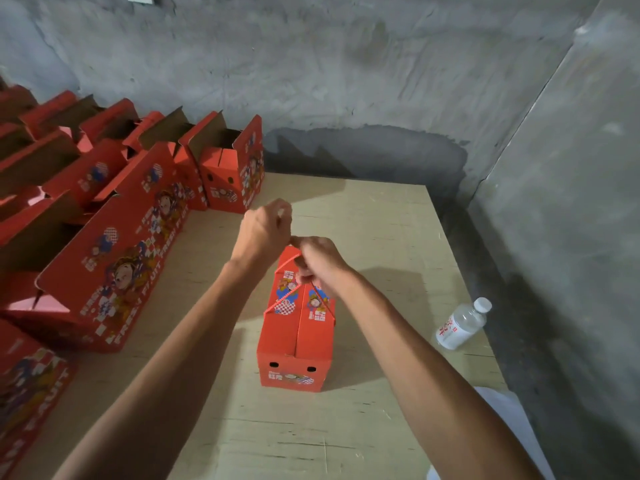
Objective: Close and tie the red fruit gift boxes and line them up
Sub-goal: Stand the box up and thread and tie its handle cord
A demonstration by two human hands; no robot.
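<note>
The closed gift box [296, 327] stands at the centre of the tabletop [398, 237], its two top flaps folded together into a ridge that runs from six o'clock toward twelve; a red cord [281, 299] runs up both of its long sides from low on the box and meets above the far end of the ridge. The right hand [320, 263] sits right over that far end, fingers curled and pinching the cord where the strands gather; the left hand [265, 228], at about eleven o'clock from the right and touching it, is raised a little higher, its fingers also curled in, and by the look of it draws up the cord's end, though the strand there is too thin to make out. I judge the knot to be in the making: the flaps are shut, the cord is on, the tie is not yet finished.

At nine to eleven o'clock stand the open boxes [114, 244], rows of them with flaps upright and brown insides showing, the farthest one [232, 168] near the wall [346, 81]; these all appear left to close, tie and line up, so most of the job lies ahead. A water bottle [462, 323] lies on its side at three o'clock, well apart from the box.
</note>
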